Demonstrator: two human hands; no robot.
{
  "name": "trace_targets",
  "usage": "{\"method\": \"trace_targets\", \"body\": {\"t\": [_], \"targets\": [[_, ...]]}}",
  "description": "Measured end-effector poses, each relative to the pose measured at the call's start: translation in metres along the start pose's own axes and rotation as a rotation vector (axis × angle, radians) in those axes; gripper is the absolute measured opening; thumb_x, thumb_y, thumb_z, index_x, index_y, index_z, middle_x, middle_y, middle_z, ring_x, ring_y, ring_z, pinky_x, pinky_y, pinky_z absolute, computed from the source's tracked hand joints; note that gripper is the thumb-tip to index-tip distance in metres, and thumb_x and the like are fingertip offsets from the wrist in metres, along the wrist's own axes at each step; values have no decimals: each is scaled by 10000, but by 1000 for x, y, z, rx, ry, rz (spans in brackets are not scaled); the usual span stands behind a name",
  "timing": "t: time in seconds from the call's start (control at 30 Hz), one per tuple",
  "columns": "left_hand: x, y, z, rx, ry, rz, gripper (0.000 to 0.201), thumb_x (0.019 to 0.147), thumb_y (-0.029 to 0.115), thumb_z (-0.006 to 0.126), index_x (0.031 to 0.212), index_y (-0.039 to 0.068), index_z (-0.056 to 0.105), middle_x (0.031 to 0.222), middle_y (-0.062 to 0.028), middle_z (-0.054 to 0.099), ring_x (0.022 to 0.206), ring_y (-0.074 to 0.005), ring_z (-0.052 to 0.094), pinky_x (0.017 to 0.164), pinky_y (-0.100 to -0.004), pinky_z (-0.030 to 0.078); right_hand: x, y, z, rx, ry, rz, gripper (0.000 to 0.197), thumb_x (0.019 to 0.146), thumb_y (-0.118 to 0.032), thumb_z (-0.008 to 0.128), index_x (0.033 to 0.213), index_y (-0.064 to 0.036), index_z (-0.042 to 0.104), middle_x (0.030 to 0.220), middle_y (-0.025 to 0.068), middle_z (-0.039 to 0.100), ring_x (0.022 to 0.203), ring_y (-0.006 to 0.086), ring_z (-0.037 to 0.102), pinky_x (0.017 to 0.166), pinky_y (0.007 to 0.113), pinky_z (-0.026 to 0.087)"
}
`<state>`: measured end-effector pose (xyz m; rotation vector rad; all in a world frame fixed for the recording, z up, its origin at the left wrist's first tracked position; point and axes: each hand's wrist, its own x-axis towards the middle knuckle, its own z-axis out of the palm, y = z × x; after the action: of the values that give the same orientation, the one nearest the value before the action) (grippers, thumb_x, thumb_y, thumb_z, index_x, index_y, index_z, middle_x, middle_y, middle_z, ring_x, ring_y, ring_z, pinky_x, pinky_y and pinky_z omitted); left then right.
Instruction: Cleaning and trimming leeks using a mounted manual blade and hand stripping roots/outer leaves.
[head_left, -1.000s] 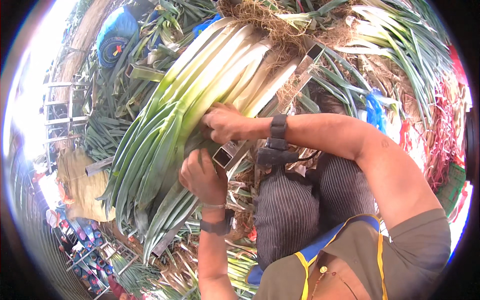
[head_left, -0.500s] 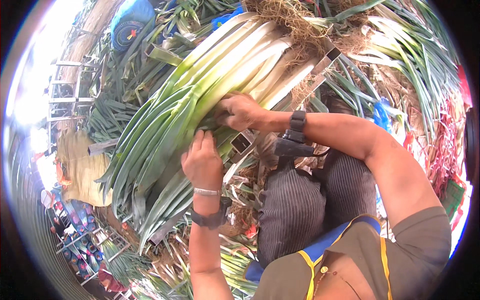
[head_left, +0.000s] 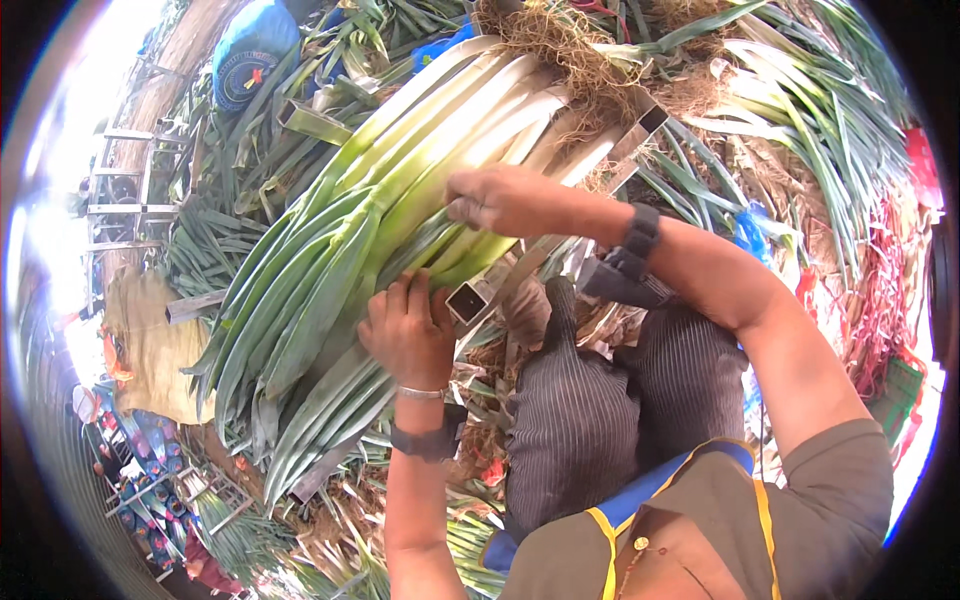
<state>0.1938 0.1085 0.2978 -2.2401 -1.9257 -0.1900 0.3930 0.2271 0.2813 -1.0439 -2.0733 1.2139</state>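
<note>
A big bundle of leeks (head_left: 440,140) lies slantwise on a metal frame (head_left: 465,303), roots at the upper right and green leaves toward the lower left. My left hand (head_left: 407,335) is at the near edge of the bundle, its fingers bent and closed on the green leek leaves (head_left: 425,258). Over the pale stalks, my right hand (head_left: 505,200) is closed with its fingers curled in. Whatever it may hold is hidden. Both wrists wear dark straps.
More leeks (head_left: 800,120) are heaped at the upper right, and loose green leaves (head_left: 220,240) lie at the left. A blue bag (head_left: 255,50) sits at the upper left. Red-pink strips (head_left: 875,290) hang at the right. My knees (head_left: 570,420) are close below the frame.
My right hand has lifted from between the leeks and moved slightly up and right. The left hand stays by the leaves, its fingers more bent. The whole view has shifted slightly.
</note>
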Motion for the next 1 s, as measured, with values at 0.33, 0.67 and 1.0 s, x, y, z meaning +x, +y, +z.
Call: {"method": "trace_targets", "body": {"t": [0.33, 0.67, 1.0], "targets": [[-2, -2, -1, -63, -44, -44, 544, 564, 19, 688, 1092, 150, 691, 1151, 20, 634, 1053, -246, 550, 890, -417, 408, -36, -7, -128, -158, 166, 153, 207, 966, -209, 544, 1041, -31, 618, 818, 119, 673, 755, 182, 661, 704, 341, 543], [16, -5, 2, -192, -26, 39, 279, 714, 140, 721, 989, 98, 701, 1032, -60, 664, 987, -282, 591, 845, -397, 471, -215, 43, -334, 948, 1002, 5, 217, 945, -269, 592, 1071, -96, 624, 838, 47, 644, 757, 142, 620, 723, 286, 534], [64, -28, 1, -227, -495, 196, 156, 839, 178, 590, 893, 122, 726, 840, -145, 689, 784, -339, 662, 708, -431, 520, -183, 51, -169, -215, 451, 543, 389, 915, -156, 613, 1294, -89, 557, 1105, 137, 682, 1005, 236, 667, 874, 321, 540]]}}
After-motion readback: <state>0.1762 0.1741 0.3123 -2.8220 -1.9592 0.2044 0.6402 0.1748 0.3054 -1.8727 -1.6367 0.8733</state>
